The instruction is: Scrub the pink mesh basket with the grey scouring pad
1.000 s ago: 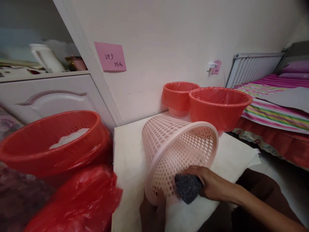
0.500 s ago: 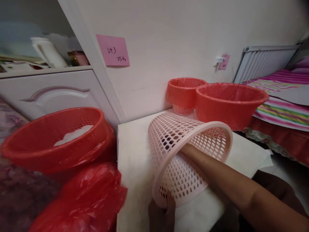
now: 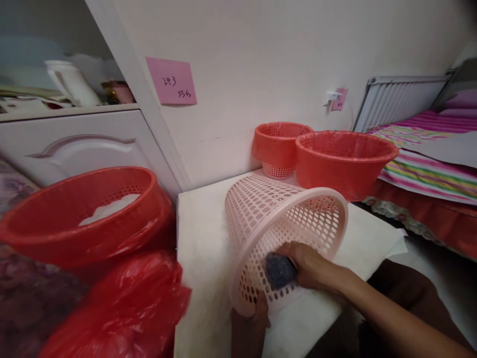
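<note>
A pale pink mesh basket [image 3: 261,209] lies on its side on the white table top [image 3: 201,238], its mouth facing me. My right hand [image 3: 307,263] reaches into the mouth and is closed on a dark grey cloth [image 3: 278,271] pressed against the inner wall. My left hand [image 3: 249,325] grips the basket's lower rim from below, its fingers curled over the edge. The rest of that hand is in shadow.
Two red baskets [image 3: 279,144] [image 3: 343,159] lined with red bags stand at the back by the wall. A large red basket [image 3: 85,214] and a red plastic bag [image 3: 122,303] sit at left. A bed [image 3: 428,164] with a striped cover is at right.
My right arm went deep into the basket half a second ago, then drew back to the near rim with the grey cloth. The basket stays on its side.
</note>
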### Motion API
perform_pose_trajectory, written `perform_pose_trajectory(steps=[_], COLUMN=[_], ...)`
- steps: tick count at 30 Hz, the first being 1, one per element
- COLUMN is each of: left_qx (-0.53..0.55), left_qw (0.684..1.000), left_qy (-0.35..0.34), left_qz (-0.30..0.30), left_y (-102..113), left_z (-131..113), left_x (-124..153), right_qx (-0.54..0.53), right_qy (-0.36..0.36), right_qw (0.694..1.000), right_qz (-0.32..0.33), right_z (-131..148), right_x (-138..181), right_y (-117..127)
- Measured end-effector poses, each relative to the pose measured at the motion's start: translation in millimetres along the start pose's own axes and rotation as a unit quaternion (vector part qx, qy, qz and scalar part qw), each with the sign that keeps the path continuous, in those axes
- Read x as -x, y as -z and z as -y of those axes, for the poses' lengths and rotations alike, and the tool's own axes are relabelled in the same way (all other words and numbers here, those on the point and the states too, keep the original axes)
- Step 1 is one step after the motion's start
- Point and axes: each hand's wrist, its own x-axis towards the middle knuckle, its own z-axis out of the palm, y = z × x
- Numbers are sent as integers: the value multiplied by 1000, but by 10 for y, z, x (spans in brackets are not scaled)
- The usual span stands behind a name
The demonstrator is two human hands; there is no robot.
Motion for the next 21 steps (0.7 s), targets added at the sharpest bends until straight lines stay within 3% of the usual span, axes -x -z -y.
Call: perform_pose_trajectory(steps=[4,8,12,16,18,21], left_qx=[28,83,118,141,108,72], left_qw=[999,996,993,990,994,997], left_qy=[4,2,15,16,14,18], left_qz=[43,34,3,-10,1,2], left_y=[-53,-83,-98,-110,-111,-105], left_z=[-42,-5,86,75,29,-45], left_x=[19,33,18,40,73,123], right_qx=[-79,-133,-81,34,62,68], right_qy=[34,24,-30,-61,-73,-121], right_qw=[996,991,980,942,936,951], right_qz=[1,-15,-179,-328,-340,-276], right_z=[132,82,-246,-571,-653,-646], right_x=[549,838,973,977,920,807], right_y=[-44,-41,58,201,214,135])
